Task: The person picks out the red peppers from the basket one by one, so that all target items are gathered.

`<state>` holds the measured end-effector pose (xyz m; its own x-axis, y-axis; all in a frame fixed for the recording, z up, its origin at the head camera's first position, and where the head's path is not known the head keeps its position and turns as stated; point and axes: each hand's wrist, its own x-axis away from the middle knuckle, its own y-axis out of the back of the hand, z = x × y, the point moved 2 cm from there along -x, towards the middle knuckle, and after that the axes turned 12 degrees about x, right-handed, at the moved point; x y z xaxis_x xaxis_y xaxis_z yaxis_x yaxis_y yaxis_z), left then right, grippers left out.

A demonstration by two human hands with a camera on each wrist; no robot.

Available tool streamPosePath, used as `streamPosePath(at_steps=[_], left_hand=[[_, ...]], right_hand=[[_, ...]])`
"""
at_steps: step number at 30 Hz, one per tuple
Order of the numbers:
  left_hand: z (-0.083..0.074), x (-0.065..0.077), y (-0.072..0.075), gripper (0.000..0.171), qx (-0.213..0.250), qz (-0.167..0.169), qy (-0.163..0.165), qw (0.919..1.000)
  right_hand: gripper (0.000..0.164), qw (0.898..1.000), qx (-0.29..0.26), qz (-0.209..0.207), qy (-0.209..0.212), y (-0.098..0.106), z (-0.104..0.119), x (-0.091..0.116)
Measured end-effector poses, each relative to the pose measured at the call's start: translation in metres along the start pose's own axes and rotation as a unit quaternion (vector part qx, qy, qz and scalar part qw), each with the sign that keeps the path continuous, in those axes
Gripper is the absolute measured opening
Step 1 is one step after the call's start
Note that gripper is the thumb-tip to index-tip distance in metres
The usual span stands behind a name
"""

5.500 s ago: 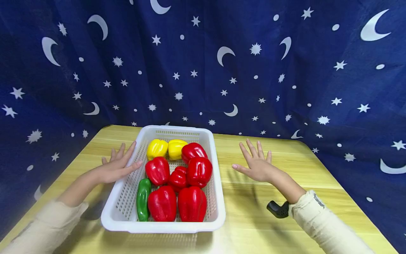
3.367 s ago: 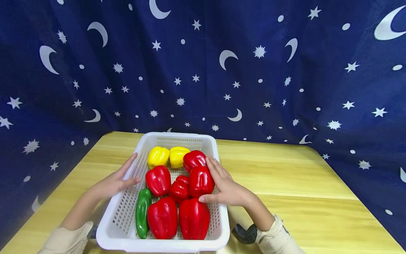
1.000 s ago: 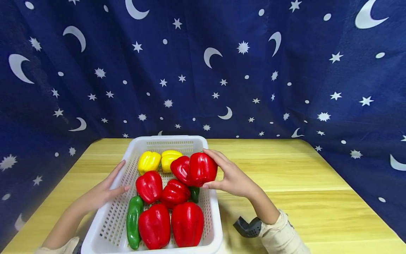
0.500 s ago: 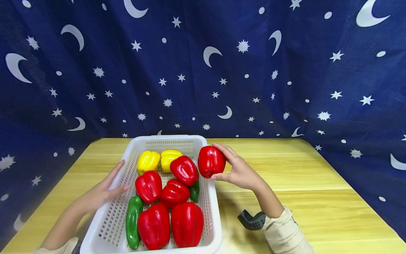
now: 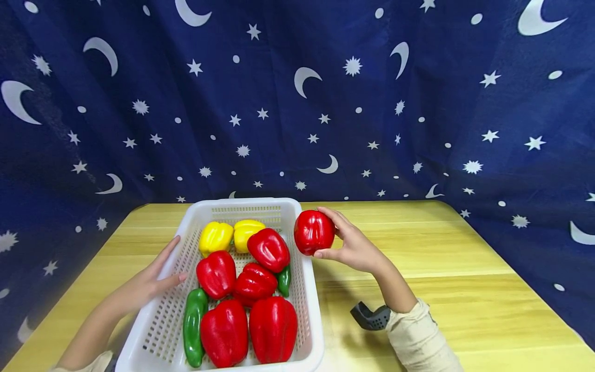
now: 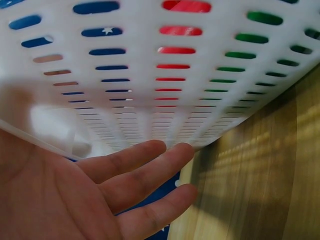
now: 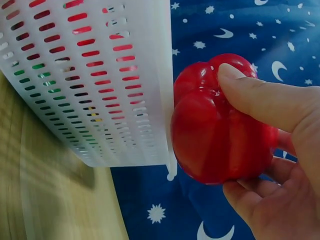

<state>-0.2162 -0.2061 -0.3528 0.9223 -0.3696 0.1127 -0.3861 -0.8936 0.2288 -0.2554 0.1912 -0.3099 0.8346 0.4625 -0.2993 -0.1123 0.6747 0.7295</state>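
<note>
My right hand [image 5: 355, 248] grips a red bell pepper [image 5: 313, 232] between thumb and fingers, above the table just outside the basket's right rim. In the right wrist view the thumb lies across the top of the pepper [image 7: 220, 125]. My left hand [image 5: 144, 284] rests at the left rim of the white plastic basket [image 5: 313, 320], thumb over the edge and fingers along the outside. Its fingers are loosely extended in the left wrist view. Several red bell peppers [image 5: 272, 328], two yellow bell peppers [image 5: 216, 237], a long green pepper [image 5: 194, 328] and a partly hidden green one [image 5: 284, 281] lie inside.
The basket stands on a light wooden table [image 5: 418, 248], left of centre. A dark blue curtain [image 5: 260, 67] with moons and stars hangs behind and at the sides. A black wrist device [image 5: 372, 316] sits at my right sleeve.
My right hand has reached into the basket, taken the red bell pepper and carried it right past the rim. The green pepper underneath now shows. My left hand has stayed at the left rim.
</note>
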Motion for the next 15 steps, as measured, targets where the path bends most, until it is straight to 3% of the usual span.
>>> streamPosePath(at_steps=[15], left_hand=[[0.0005, -0.0011, 0.0, 0.086, -0.001, -0.002, 0.001, 1.0]], right_hand=[[0.083, 1.0, 0.009, -0.008, -0.013, 0.0056, -0.0068, 0.0027]])
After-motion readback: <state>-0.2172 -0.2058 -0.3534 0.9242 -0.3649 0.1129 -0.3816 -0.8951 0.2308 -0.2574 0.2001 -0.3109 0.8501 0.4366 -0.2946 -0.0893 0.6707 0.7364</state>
